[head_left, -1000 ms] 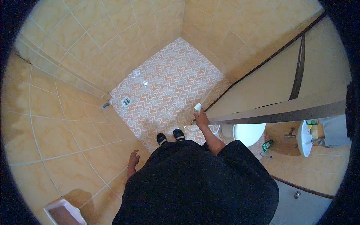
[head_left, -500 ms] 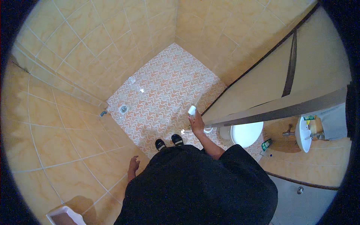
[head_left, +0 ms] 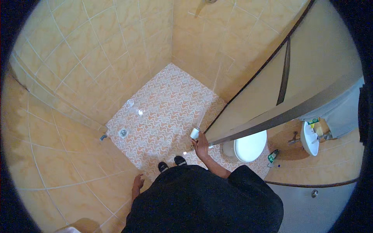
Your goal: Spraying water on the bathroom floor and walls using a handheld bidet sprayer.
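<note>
My right hand point(head_left: 201, 145) holds a small white cylindrical container point(head_left: 195, 133) beside the lower edge of a beige partition point(head_left: 248, 101) with dark trim. My left hand point(head_left: 138, 181) hangs at my side near the tiled wall point(head_left: 70, 163), fingers loosely curved and apart, holding nothing visible. My dark sandals point(head_left: 180, 160) stand on the patterned tile floor point(head_left: 167, 101) below the container.
A white toilet point(head_left: 250, 145) sits behind the partition. Right of it are a wall basin point(head_left: 309, 138) with items, a hanging gray cloth point(head_left: 342, 112) and bottles point(head_left: 273, 156) by the wall. A drain point(head_left: 123, 133) lies at floor left; a gray door point(head_left: 295, 209) is lower right.
The view has tilted up, so floor, walls and sandals sit lower in the picture and more far wall shows. My right hand still grips the container, which also appears lower and slightly left.
</note>
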Demonstrator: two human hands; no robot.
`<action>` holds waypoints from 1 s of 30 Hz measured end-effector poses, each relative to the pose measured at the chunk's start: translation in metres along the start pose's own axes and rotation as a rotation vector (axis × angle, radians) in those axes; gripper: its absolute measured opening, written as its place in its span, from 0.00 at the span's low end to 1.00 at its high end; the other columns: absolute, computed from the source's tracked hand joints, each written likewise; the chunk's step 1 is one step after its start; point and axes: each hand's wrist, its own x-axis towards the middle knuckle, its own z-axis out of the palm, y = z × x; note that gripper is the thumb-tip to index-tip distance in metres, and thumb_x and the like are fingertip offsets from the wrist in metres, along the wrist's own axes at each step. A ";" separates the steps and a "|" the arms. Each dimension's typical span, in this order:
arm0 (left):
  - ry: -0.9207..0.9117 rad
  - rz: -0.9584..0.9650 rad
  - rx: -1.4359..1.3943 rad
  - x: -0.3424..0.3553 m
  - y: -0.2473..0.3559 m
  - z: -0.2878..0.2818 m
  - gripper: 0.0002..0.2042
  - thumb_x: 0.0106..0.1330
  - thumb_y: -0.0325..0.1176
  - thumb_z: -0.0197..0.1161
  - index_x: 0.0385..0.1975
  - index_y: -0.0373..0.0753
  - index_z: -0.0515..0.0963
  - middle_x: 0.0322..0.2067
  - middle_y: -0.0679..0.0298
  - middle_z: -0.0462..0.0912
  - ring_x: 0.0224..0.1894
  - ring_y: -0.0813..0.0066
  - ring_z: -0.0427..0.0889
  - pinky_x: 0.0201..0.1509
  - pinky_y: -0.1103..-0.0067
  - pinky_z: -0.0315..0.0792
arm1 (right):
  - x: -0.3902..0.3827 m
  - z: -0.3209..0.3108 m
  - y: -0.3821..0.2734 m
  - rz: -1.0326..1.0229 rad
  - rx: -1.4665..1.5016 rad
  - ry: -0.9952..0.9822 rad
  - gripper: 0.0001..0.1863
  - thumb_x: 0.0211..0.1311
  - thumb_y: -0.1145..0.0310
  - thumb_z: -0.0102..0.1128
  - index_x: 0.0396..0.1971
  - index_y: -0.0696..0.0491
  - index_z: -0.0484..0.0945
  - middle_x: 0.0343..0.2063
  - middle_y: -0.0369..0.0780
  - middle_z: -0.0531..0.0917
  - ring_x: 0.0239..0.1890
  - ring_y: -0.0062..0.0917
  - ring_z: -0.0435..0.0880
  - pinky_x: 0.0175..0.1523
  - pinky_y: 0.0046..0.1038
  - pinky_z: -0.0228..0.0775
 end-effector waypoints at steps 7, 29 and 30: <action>-0.072 -0.060 -0.003 0.010 -0.006 -0.001 0.19 0.49 0.30 0.56 0.42 0.39 0.64 0.38 0.49 0.68 0.41 0.58 0.68 0.43 0.70 0.64 | 0.002 -0.019 -0.013 0.112 0.068 -0.126 0.30 0.46 0.60 0.53 0.42 0.67 0.57 0.26 0.53 0.67 0.30 0.44 0.66 0.34 0.39 0.58; -0.088 0.065 -0.088 0.043 -0.055 0.018 0.18 0.47 0.31 0.57 0.40 0.38 0.65 0.36 0.50 0.70 0.40 0.55 0.68 0.44 0.69 0.63 | -0.001 -0.034 -0.011 0.044 0.059 -0.137 0.27 0.42 0.65 0.54 0.42 0.62 0.59 0.30 0.51 0.66 0.32 0.43 0.65 0.37 0.39 0.56; -0.091 0.070 -0.087 0.047 -0.059 0.020 0.18 0.47 0.31 0.57 0.40 0.38 0.65 0.36 0.50 0.70 0.40 0.55 0.68 0.44 0.69 0.63 | 0.002 -0.038 -0.013 0.005 0.100 -0.130 0.27 0.42 0.65 0.54 0.42 0.61 0.59 0.29 0.50 0.66 0.32 0.42 0.65 0.37 0.38 0.56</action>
